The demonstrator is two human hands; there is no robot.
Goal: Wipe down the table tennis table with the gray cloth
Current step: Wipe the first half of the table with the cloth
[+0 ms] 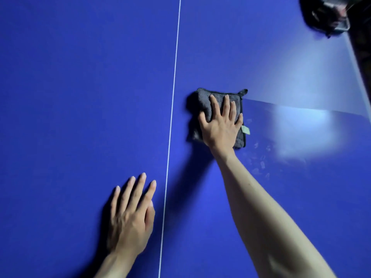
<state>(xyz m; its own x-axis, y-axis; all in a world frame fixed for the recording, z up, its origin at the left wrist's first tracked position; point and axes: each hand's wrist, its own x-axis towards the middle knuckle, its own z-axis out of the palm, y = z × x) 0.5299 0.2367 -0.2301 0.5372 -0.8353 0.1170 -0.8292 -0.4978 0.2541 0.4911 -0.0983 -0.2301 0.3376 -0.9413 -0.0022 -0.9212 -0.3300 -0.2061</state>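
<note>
- Blue table tennis table [80, 77] fills nearly the whole view; a thin white centre line [173, 97] runs from the top edge down to the bottom edge.
- Bright glare lies across the right part of the surface, with a sharp diagonal boundary starting beside the cloth. Pale smudges [261, 163] show on the blue below the glare.
- Gray cloth [202, 105] lies folded into a rough square, flat on the table, right of the centre line and near mid-height. A small loop sticks out at its far right corner, and a pale label [245, 130] projects from its right edge.
- Right hand [219, 127] lies palm-down on the cloth with fingers extended and spread, pressing it to the surface; nothing is pinched or wrapped.
- Left hand [130, 217] rests flat on the bare table, just left of the centre line, fingers straight and close together, holding nothing.
- Dark object [325, 15] sits at the far right corner by the table's edge; it is too blurred to identify.
</note>
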